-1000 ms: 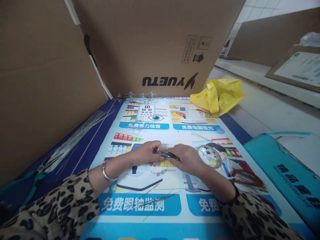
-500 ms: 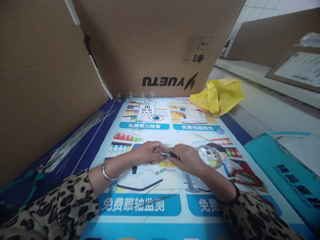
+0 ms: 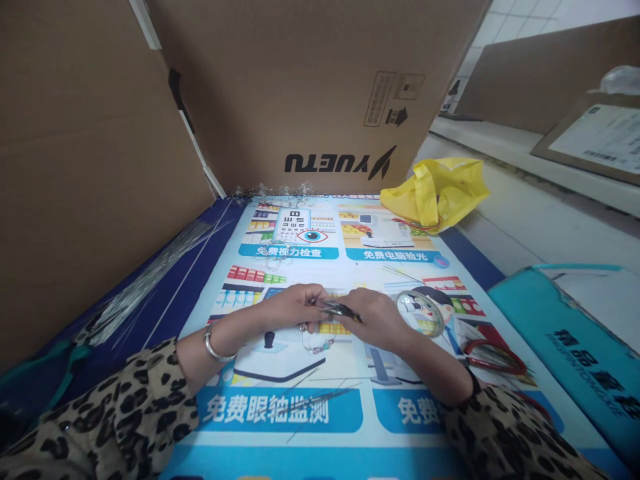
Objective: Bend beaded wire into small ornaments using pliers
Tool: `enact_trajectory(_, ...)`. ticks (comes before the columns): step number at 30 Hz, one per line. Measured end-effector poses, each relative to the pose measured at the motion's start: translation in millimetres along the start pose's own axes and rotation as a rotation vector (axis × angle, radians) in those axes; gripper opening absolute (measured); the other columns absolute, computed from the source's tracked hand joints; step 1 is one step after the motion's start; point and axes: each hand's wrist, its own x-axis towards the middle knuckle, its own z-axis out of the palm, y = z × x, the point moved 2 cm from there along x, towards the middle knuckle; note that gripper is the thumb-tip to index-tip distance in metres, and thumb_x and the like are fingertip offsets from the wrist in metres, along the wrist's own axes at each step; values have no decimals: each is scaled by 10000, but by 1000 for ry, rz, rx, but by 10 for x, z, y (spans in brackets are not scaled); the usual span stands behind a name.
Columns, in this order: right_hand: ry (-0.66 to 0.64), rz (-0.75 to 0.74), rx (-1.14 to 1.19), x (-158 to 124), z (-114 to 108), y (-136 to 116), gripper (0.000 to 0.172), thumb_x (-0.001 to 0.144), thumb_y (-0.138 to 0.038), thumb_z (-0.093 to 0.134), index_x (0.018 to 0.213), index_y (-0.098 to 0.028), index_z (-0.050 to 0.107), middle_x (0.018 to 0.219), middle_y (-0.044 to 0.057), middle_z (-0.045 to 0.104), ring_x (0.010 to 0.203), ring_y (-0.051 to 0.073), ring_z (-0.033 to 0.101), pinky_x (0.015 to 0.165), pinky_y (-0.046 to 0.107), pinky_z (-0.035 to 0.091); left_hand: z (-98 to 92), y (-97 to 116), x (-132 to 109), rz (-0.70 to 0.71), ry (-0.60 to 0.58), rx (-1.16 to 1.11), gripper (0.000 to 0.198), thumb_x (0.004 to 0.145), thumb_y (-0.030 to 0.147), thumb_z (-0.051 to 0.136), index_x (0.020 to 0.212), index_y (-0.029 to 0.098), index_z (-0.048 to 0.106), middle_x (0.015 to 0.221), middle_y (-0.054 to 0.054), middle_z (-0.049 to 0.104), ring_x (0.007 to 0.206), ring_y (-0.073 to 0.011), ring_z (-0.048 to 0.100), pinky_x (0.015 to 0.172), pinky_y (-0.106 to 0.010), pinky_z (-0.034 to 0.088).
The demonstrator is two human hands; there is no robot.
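My right hand [image 3: 377, 319] is closed around small metal pliers [image 3: 341, 309], whose jaws point left. Facing it, my left hand [image 3: 295, 307] pinches a thin bracelet [image 3: 321, 347] strung with small pale, pink and teal beads. Its beaded part hangs below the fingers, just above the printed sheet [image 3: 280, 453]. The pliers' tips meet my left fingertips, which partly hide the wire there. Right of my right hand lies a round clear object [image 3: 419, 313] with a thick rim.
Loose wires [image 3: 145, 280] lie in a bundle at left, near a teal-handled tool [image 3: 45, 383]. Red-handled tool loops [image 3: 495, 355] rest at right beside a teal box [image 3: 570, 353]. Behind stand cardboard panels [image 3: 320, 93], wire pieces [image 3: 275, 193] and a yellow bag [image 3: 440, 193].
The bracelet's beaded part has turned and shifted slightly to the right, and more of its loop shows below my left fingers. My left fingers have shifted a little; my right hand is nearly still.
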Motion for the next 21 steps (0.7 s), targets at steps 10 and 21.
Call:
enact_trajectory(10, 16, 33, -9, 22, -17, -20, 290, 851, -398, 440, 967, -200, 616, 805, 41, 630, 760, 152, 544, 651, 238, 354, 7, -49, 31, 72, 187, -2, 127, 769, 278, 554, 798, 185, 472, 515, 73, 465, 415, -58, 394, 414, -175, 315)
enact_trajectory(21, 25, 88, -48, 31, -14, -24, 256, 848, -402, 435, 863, -203, 595, 795, 27, 622, 745, 145, 535, 622, 238, 323, 1, 11, 22, 92, 247, -13, 97, 779, 264, 529, 801, 182, 485, 483, 75, 458, 404, -61, 403, 410, -170, 315)
